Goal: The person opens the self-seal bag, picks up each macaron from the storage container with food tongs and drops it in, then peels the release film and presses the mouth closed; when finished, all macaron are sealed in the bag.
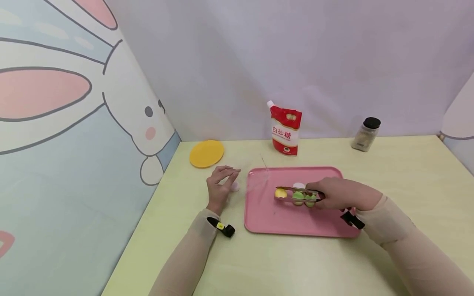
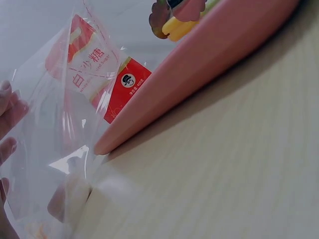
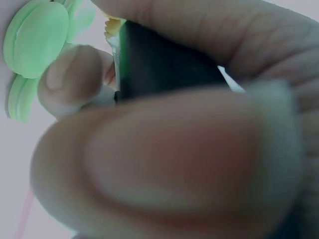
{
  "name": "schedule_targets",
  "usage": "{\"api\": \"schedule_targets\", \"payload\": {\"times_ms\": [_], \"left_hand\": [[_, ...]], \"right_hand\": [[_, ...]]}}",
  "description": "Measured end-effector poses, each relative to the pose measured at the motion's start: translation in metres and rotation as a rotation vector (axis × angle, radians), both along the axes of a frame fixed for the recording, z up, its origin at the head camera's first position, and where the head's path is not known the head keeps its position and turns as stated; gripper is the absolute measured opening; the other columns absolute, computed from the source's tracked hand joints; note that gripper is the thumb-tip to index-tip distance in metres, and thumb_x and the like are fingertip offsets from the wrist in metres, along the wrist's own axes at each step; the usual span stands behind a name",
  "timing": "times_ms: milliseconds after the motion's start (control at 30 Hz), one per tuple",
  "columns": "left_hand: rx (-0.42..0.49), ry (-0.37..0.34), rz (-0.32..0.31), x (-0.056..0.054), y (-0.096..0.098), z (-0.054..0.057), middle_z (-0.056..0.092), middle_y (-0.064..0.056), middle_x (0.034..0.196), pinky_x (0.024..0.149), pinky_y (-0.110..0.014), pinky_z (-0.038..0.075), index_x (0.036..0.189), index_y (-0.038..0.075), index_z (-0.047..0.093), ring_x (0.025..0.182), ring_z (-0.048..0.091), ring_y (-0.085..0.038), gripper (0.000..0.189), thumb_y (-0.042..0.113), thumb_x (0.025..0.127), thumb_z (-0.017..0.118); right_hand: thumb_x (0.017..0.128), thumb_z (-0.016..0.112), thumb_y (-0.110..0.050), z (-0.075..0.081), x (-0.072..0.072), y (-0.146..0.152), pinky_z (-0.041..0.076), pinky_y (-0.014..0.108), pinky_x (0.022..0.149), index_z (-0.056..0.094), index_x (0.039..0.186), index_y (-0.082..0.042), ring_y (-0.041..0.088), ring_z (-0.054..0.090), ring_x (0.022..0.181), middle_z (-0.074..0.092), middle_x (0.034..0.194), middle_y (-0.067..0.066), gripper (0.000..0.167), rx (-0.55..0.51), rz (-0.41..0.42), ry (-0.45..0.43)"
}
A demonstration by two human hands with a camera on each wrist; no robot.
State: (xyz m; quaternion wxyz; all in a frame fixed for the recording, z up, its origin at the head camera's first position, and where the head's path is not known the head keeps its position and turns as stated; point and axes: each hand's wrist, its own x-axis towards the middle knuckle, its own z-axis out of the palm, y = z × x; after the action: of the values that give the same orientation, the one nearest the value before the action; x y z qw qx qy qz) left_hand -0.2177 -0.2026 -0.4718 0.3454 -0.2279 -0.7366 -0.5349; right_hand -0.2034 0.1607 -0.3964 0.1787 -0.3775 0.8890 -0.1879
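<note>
My left hand [image 1: 219, 187] pinches a clear plastic bag [image 2: 75, 124] left of the pink tray [image 1: 259, 220]. A pale round piece [image 1: 235, 187] shows beside that hand; whether it lies in the bag I cannot tell. My right hand [image 1: 338, 193] grips metal tongs with black handles over the tray, their arms [image 1: 286, 188] pointing left. The tong tips are around a yellow macaron [image 1: 281, 194]; whether they squeeze it is unclear. Green macarons [image 1: 298, 198] and a whitish macaron [image 1: 299, 185] lie near the tongs. In the right wrist view, fingers hide most of the tongs.
A yellow plate [image 1: 207, 153] lies at the back left of the table. Behind the tray stands a red and white sugar pouch [image 1: 285, 130]. A jar with a black lid [image 1: 365, 135] is at the back right, near the wall.
</note>
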Motion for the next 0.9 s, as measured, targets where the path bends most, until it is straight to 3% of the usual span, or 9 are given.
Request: {"api": "schedule_targets", "payload": {"times_ms": [167,267,367,567,700,900], "left_hand": [[-0.013,-0.016,0.030,-0.009,-0.008,-0.017,0.076,-0.011,0.087,0.090,-0.030,0.049,0.095,-0.002,0.079,0.094,0.063,-0.034,0.011,-0.005,0.085,0.077],[-0.019,-0.028,0.034,-0.011,-0.012,-0.021,0.077,-0.005,0.089,0.090,-0.030,0.050,0.097,0.004,0.081,0.096,0.063,-0.027,0.012,0.000,0.086,0.078],[-0.009,-0.024,0.018,-0.013,-0.014,-0.021,0.077,-0.002,0.090,0.091,-0.032,0.050,0.098,0.007,0.081,0.098,0.063,-0.025,0.012,0.003,0.087,0.078],[0.017,0.026,-0.018,-0.004,-0.003,-0.004,0.076,-0.014,0.086,0.087,-0.030,0.051,0.095,-0.006,0.078,0.091,0.063,-0.034,0.012,-0.009,0.084,0.076],[0.019,0.057,-0.027,-0.010,-0.005,-0.012,0.075,-0.017,0.086,0.085,-0.030,0.051,0.096,-0.008,0.077,0.089,0.064,-0.035,0.014,-0.011,0.083,0.075],[0.029,0.068,-0.010,-0.018,-0.008,-0.024,0.077,-0.012,0.094,0.086,-0.030,0.050,0.100,-0.002,0.078,0.091,0.064,-0.030,0.019,-0.010,0.083,0.076]], "right_hand": [[0.090,0.075,-0.020,0.003,0.000,-0.001,0.041,0.024,0.051,0.059,0.096,-0.020,0.004,0.045,0.055,0.049,0.068,-0.009,0.017,-0.051,0.017,-0.003],[0.090,0.075,-0.020,0.004,-0.001,-0.002,0.040,0.024,0.051,0.059,0.095,-0.020,0.003,0.044,0.055,0.047,0.066,-0.010,0.017,-0.083,0.022,0.014],[0.090,0.075,-0.018,0.008,-0.003,-0.001,0.040,0.023,0.054,0.060,0.098,-0.019,0.003,0.043,0.058,0.046,0.066,-0.012,0.017,-0.112,0.033,0.049],[0.092,0.074,-0.020,0.021,-0.007,0.007,0.043,0.025,0.057,0.062,0.114,-0.015,0.004,0.047,0.060,0.050,0.070,-0.011,0.025,-0.098,-0.024,0.075],[0.093,0.073,-0.025,0.025,-0.018,-0.003,0.045,0.028,0.058,0.061,0.122,-0.013,0.007,0.050,0.060,0.053,0.071,-0.009,0.033,-0.076,-0.039,0.054],[0.093,0.073,-0.029,0.023,-0.043,-0.042,0.047,0.031,0.056,0.058,0.104,-0.018,0.011,0.050,0.056,0.054,0.072,-0.004,0.021,-0.058,-0.031,-0.028]]}}
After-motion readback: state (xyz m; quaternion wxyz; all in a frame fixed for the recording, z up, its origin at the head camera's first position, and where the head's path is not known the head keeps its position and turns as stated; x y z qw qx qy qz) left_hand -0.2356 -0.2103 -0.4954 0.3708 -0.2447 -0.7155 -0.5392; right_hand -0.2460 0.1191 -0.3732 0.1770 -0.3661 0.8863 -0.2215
